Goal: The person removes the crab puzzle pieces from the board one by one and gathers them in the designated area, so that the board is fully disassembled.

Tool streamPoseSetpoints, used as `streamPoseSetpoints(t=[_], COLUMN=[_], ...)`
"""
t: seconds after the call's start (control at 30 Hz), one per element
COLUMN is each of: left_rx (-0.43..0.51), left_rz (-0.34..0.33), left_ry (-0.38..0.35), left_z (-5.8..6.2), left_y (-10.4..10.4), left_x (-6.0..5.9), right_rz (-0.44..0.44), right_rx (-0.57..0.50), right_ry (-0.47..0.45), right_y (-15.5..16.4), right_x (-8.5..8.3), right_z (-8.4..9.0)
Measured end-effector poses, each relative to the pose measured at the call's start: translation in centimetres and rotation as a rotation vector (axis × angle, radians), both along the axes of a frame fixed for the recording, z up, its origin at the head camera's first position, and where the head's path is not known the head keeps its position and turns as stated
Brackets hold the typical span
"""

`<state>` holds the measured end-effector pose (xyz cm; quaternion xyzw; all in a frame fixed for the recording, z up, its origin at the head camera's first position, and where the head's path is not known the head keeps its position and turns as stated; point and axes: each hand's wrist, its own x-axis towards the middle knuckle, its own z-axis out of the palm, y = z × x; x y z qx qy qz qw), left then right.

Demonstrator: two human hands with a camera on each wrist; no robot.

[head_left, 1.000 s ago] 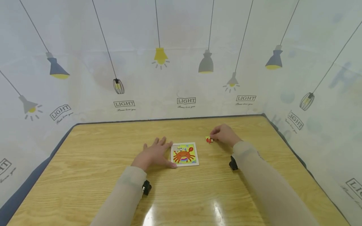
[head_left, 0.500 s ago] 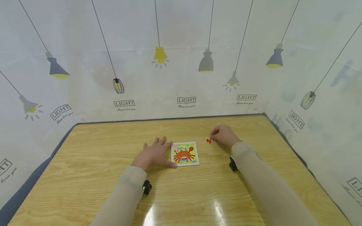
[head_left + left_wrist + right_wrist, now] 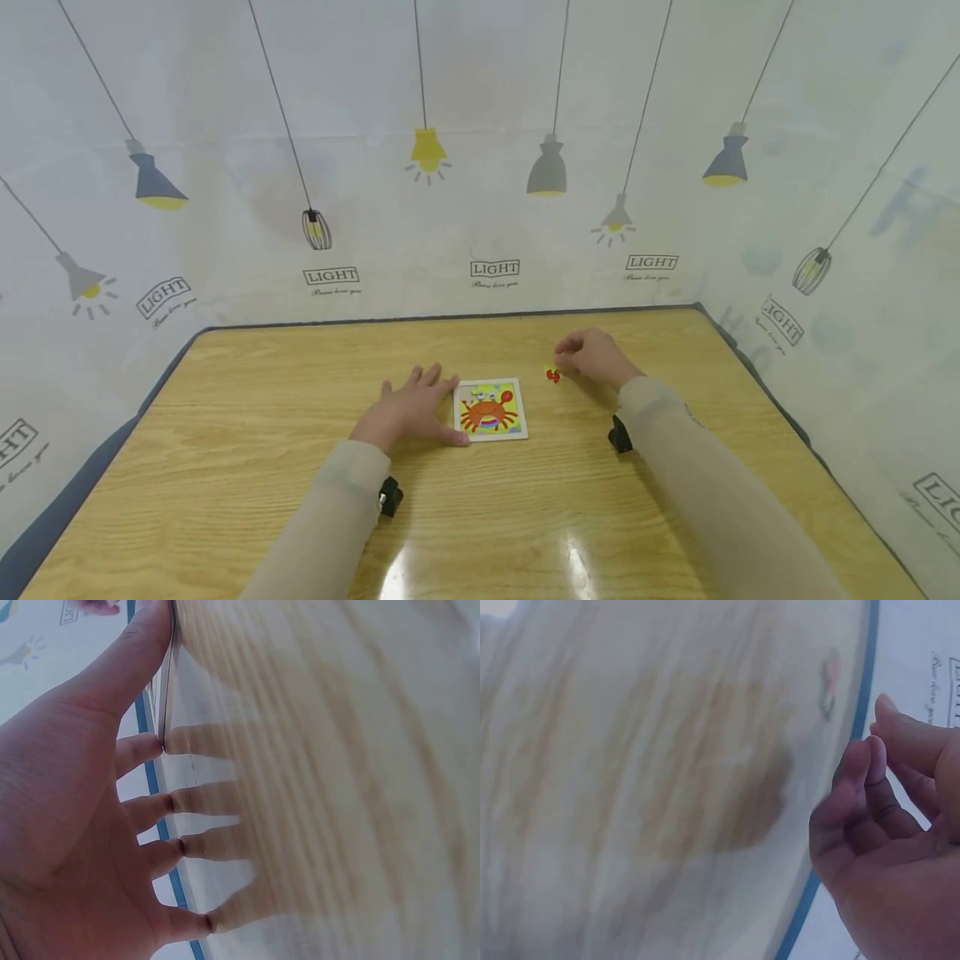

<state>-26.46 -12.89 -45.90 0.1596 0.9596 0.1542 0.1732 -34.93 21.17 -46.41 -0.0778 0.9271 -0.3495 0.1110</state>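
Note:
A small square crab puzzle (image 3: 489, 414) in a white frame lies mid-table, with a greyish patch at its upper left. My left hand (image 3: 408, 410) rests beside it, fingers spread, the thumb at its lower left corner and the index finger at the upper left. To the right, a small red puzzle piece (image 3: 552, 376) lies just below the fingertips of my right hand (image 3: 592, 357). In the right wrist view the same puzzle piece (image 3: 830, 686) shows apart from the fingers, which are loosely bent with nothing visible between them.
The glossy wooden table (image 3: 487, 517) reflects both hands. Behind and at the sides stand white walls (image 3: 375, 208) printed with lamps and lettering. A dark blue strip (image 3: 345, 321) runs along the table's far edge.
My right hand stays almost in place, its fingertips a little higher. The puzzle piece by it shows less yellow and sits slightly lower. My left hand and the framed puzzle have not moved.

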Motion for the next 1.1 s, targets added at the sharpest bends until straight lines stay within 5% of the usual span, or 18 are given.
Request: streamPoseSetpoints(t=[0.4, 1.1], left_rx=[0.004, 0.003], left_rz=[0.012, 0.021], left_ry=[-0.042, -0.013], left_z=[0.8, 0.3], left_y=[-0.1, 0.2], left_x=[0.0, -0.1], right_rz=[0.071, 0.209], right_rx=[-0.07, -0.106], right_ry=[-0.003, -0.098], right_y=[-4.4, -9.8], right_x=[1.0, 3.1], right_z=[2.5, -0.7])
